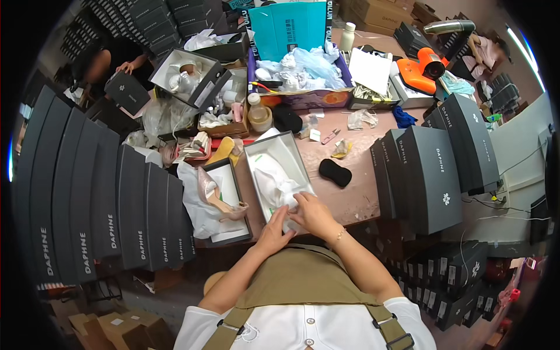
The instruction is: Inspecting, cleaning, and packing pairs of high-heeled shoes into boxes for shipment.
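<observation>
An open grey shoebox point(254, 153) with a white lining lies in front of me, tilted slightly to the left. Inside it, white tissue paper point(269, 169) is bunched around contents I cannot make out. My right hand point(314, 214) has its fingers closed on a gathered part of the paper at the near end. Close beside it, my left hand point(273, 233) pinches the paper near the box's front corner. To the left, a pinkish high-heeled shoe point(217, 198) rests on white paper over another dark box point(240, 224).
Tall rows of dark shoeboxes point(96, 192) flank me on the left, with more shoeboxes point(431, 175) on the right. A black sponge-like pad point(335, 172) lies on the table. Behind stand a bin of plastic wrap point(303, 69) and an orange tool point(419, 71). A person point(111, 58) handles a box at far left.
</observation>
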Action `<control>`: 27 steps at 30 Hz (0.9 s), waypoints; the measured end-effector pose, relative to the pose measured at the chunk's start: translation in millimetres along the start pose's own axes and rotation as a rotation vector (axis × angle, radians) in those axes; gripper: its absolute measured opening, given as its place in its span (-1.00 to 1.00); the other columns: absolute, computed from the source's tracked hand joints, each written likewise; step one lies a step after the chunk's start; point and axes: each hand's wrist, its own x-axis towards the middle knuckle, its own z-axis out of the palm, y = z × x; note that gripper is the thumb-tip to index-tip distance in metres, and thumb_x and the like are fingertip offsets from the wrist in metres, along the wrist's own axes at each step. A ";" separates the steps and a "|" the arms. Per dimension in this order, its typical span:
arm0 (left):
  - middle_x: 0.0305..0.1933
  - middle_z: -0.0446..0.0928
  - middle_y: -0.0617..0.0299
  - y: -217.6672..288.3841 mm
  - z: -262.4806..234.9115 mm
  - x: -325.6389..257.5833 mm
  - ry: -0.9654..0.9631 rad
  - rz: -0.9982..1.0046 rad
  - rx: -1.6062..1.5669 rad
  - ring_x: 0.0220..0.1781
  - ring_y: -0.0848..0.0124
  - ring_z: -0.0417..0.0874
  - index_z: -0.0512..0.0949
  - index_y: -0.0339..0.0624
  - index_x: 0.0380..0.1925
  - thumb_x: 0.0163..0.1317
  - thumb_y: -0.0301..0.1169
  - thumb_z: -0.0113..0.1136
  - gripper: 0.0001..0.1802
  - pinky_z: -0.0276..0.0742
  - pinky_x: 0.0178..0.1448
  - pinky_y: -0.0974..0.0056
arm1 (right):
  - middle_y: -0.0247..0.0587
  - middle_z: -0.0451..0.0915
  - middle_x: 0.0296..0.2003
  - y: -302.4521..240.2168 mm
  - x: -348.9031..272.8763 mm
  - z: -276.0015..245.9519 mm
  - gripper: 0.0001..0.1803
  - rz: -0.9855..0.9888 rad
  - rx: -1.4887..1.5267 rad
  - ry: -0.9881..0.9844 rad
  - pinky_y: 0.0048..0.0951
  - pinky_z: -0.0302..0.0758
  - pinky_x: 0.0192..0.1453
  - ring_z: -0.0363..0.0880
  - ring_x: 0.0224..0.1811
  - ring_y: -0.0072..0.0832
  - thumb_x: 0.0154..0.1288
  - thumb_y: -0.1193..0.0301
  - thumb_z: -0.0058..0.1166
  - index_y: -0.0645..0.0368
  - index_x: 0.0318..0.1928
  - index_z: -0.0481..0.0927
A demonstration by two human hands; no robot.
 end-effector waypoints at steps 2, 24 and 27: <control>0.28 0.27 -0.19 28.5 5.1 -1.5 0.045 0.028 -0.003 0.30 -0.06 0.33 0.31 -0.27 0.22 0.11 -0.35 0.26 -0.34 0.28 0.34 0.10 | 0.14 0.51 -0.06 23.8 -8.1 -7.5 -0.38 0.204 -0.243 -0.206 -0.13 0.49 -0.04 0.55 -0.07 -0.05 -0.04 0.31 0.35 0.23 0.03 0.39; 0.17 0.42 0.24 48.7 -36.2 40.6 0.575 -0.299 -1.972 0.17 0.36 0.46 0.34 -0.13 0.20 0.35 -0.29 0.03 -0.56 0.40 0.23 0.19 | -0.49 0.51 -0.30 7.9 25.8 -95.3 -0.72 0.348 1.042 -0.288 -0.63 0.40 -0.14 0.40 -0.25 -0.77 0.12 0.47 0.31 0.14 -0.24 0.44; 0.19 0.40 0.23 58.1 -44.4 34.7 0.395 -0.307 -1.696 0.21 0.23 0.44 0.27 -0.08 0.26 0.37 -0.26 -0.02 -0.52 0.35 0.29 0.10 | -0.47 0.51 -0.29 10.3 29.3 -108.0 -0.71 0.386 1.131 -0.218 -0.62 0.40 -0.11 0.41 -0.24 -0.74 0.09 0.49 0.30 0.15 -0.24 0.44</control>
